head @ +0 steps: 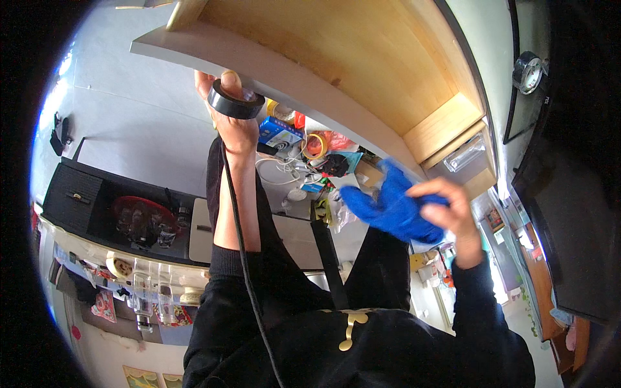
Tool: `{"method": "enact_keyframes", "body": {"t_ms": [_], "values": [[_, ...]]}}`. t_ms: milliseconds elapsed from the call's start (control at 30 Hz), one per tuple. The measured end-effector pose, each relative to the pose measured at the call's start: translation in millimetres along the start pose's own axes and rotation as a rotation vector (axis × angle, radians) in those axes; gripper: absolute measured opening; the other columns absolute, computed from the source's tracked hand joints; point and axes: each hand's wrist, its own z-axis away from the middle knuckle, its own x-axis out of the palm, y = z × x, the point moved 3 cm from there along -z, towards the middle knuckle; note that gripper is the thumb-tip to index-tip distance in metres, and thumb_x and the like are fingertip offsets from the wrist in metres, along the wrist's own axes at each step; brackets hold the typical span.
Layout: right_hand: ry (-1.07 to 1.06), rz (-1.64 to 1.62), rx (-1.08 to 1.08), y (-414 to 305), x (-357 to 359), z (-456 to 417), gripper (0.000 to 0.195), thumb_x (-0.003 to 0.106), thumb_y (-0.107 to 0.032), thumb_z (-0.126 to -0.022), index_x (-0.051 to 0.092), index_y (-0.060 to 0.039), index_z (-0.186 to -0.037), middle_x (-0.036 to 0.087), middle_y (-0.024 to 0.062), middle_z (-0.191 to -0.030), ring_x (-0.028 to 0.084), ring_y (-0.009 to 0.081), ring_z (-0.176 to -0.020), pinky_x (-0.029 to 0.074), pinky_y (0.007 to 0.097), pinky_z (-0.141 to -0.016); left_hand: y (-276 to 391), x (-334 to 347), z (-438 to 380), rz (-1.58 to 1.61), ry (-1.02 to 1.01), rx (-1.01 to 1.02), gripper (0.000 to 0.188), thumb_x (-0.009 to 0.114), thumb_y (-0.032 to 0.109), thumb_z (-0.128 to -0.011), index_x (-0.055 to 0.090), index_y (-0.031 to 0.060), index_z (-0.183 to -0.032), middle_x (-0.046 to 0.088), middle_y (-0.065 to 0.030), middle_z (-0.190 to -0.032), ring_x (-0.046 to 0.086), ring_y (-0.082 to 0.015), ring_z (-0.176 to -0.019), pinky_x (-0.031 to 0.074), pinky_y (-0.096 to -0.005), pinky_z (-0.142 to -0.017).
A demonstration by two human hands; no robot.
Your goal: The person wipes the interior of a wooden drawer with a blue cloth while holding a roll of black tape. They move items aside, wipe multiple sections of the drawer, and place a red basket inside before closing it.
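My left hand (232,128) holds a roll of black tape (236,104), with the thumb through its ring. That hand is up against the pale front panel (291,87) of a wooden drawer or cabinet (335,43); whether the fingers grip the panel cannot be told. In my right hand (453,208) is a bunched blue cloth (393,203), blurred by motion, just below the panel's right part. A black cord (237,218) runs along my left forearm.
Beyond the panel lies clutter: a blue box (280,132), a yellow tape roll (315,145), a white cable (276,169), and a red plastic bag (339,140). Another tape roll (527,72) is at upper right, near a dark screen (563,208). Glass bottles (142,291) stand at left.
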Motion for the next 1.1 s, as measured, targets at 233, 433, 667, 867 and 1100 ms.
{"method": "enact_keyframes", "body": {"t_ms": [233, 433, 667, 867, 1100], "values": [[0.305, 0.422, -0.191, 69, -63, -138, 0.062, 0.069, 0.001, -0.074, 0.047, -0.0073, -0.132, 0.053, 0.0117, -0.129, 0.048, 0.0210, -0.120, 0.038, 0.0326, -0.101, -4, -2, 7, 0.097, 0.067, -0.117, 0.016, 0.048, 0.020, -0.092, 0.057, 0.0066, -0.090, 0.039, -0.0173, -0.121, 0.044, -0.0268, -0.104, 0.036, -0.0382, -0.088], [0.326, 1.344, -0.591, 77, -5, -217, 0.077, 0.064, 0.006, -0.066, 0.037, -0.0124, -0.136, 0.038, 0.0106, -0.119, 0.053, 0.0281, -0.100, 0.057, 0.0304, -0.070, -14, -6, 10, 0.167, 0.091, -0.266, 0.031, 0.049, 0.032, -0.094, 0.053, 0.0029, -0.102, 0.046, -0.0144, -0.104, 0.046, -0.0187, -0.091, 0.036, -0.0327, -0.086], [0.070, 1.565, -0.911, 26, 31, -266, 0.061, 0.052, -0.010, -0.078, 0.039, -0.0149, -0.137, 0.044, -0.0006, -0.131, 0.049, 0.0161, -0.102, 0.051, 0.0255, -0.066, -14, -8, 9, -0.013, 0.083, -0.150, 0.057, 0.050, 0.042, -0.092, 0.041, -0.0064, -0.121, 0.046, -0.0170, -0.108, 0.046, -0.0214, -0.096, 0.035, -0.0370, -0.090], [-0.063, 1.558, -0.986, 14, 43, -287, 0.051, 0.051, -0.012, -0.078, 0.048, -0.0164, -0.129, 0.049, -0.0033, -0.124, 0.050, 0.0152, -0.098, 0.048, 0.0255, -0.065, -9, -5, 7, -0.065, 0.078, -0.087, 0.064, 0.050, 0.046, -0.092, 0.039, -0.0072, -0.126, 0.045, -0.0113, -0.100, 0.045, -0.0184, -0.089, 0.038, -0.0316, -0.081], [-0.083, 1.412, -1.015, 18, 35, -280, 0.030, 0.053, -0.011, -0.074, 0.059, -0.0139, -0.103, 0.053, -0.0030, -0.100, 0.051, 0.0179, -0.092, 0.048, 0.0289, -0.067, -4, -1, 3, 0.074, 0.054, -0.119, 0.063, 0.051, 0.045, -0.091, 0.039, -0.0059, -0.125, 0.047, -0.0093, -0.095, 0.045, -0.0167, -0.088, 0.038, -0.0313, -0.080]]}}
